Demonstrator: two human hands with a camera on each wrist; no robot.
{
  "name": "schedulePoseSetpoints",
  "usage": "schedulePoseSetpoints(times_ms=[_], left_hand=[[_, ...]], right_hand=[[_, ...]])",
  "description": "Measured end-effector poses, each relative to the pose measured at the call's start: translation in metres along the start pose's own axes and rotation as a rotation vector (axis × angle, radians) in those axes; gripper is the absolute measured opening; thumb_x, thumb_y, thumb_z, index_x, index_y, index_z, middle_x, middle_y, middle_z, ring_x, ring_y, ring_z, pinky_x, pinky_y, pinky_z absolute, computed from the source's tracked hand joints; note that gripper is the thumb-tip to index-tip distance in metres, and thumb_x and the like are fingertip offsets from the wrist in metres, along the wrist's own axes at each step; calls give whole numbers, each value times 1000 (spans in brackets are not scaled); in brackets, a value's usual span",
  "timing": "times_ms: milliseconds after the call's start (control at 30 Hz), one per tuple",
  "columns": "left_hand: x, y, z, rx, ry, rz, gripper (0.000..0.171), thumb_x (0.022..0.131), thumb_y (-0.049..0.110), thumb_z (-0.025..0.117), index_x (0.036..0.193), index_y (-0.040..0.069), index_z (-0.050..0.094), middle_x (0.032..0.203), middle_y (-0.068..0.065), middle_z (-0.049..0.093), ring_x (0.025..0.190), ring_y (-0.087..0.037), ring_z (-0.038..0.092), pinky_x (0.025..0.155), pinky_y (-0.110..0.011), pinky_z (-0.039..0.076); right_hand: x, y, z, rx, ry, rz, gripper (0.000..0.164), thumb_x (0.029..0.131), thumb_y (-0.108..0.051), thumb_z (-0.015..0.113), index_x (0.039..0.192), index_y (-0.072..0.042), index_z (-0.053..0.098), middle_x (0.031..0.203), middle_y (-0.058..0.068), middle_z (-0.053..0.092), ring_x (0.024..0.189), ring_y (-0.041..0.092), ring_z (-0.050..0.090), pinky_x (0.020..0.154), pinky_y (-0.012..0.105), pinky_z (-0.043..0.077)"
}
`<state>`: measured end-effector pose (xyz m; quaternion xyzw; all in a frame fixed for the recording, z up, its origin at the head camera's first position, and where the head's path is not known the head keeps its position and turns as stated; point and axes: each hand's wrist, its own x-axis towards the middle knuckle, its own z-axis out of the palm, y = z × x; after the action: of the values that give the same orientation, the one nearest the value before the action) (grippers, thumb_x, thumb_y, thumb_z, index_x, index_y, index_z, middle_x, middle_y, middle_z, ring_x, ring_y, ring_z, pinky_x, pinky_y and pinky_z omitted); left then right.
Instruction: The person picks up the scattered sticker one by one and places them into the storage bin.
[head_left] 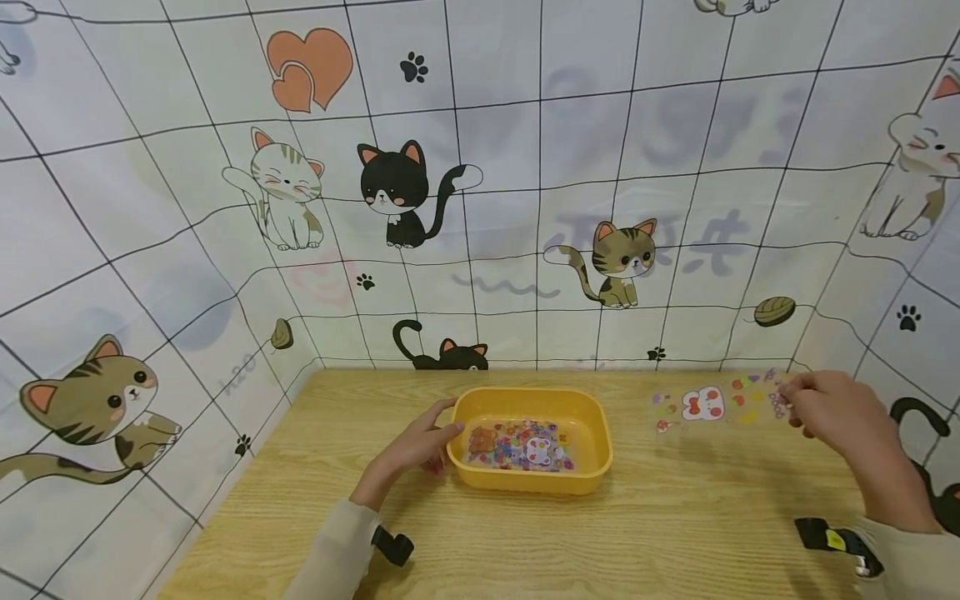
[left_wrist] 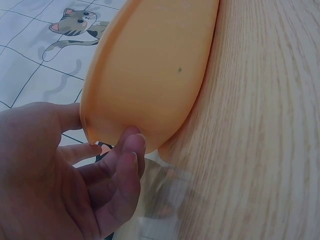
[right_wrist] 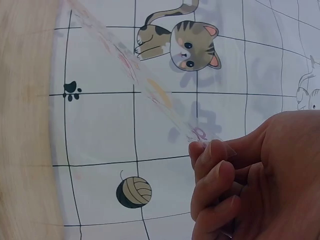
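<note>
My left hand (head_left: 420,440) holds the left end of a yellow plastic tub (head_left: 532,481), its thumb at the rim. In the left wrist view, the fingers curl beneath the tub's end wall (left_wrist: 150,75). Inside the tub lie clear, colourful sticker sheets (head_left: 517,446) showing a brown bear and a white bunny face. At the right, my right hand (head_left: 832,408) pinches the end of a transparent sticker sheet (head_left: 702,403) with a red-and-white figure and small fruit-like pictures. The right wrist view shows this sheet (right_wrist: 160,95) nearly edge-on, stretching away from the fingertips.
The tub stands on a light wooden table (head_left: 637,533). A white grid-patterned sheet (head_left: 495,250) with printed cats and paw marks covers the back and both sides. Dark straps with small devices (head_left: 392,546) are worn on both wrists.
</note>
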<state>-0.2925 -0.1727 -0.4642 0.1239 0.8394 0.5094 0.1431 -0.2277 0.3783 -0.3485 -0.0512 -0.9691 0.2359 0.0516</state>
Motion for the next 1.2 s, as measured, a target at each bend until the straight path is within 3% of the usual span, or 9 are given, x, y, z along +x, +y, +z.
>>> schedulePoseSetpoints(times_ms=[433,933,1200], left_hand=[[1,-1,0,4,-11,5,65,107,43,55,163,27,28,85,-14,73,48,-17,63,49,-35,58],[1,-2,-1,4,-12,3,66,106,43,56,163,25,28,83,-13,72,48,-18,62,48,-36,58],[1,-3,-2,5,-9,-6,66,106,46,56,163,27,29,88,-13,73,48,-18,63,49,-35,58]], right_hand=[[-8,-8,-3,-2,53,4,47,111,-27,36,117,15,57,77,10,63,68,24,58,54,33,35],[-14,-20,-2,0,104,-24,42,112,-29,36,99,0,63,78,8,64,67,21,56,52,34,35],[-14,-25,-1,-7,117,-28,46,112,-32,33,107,3,62,79,9,65,65,22,55,51,34,35]])
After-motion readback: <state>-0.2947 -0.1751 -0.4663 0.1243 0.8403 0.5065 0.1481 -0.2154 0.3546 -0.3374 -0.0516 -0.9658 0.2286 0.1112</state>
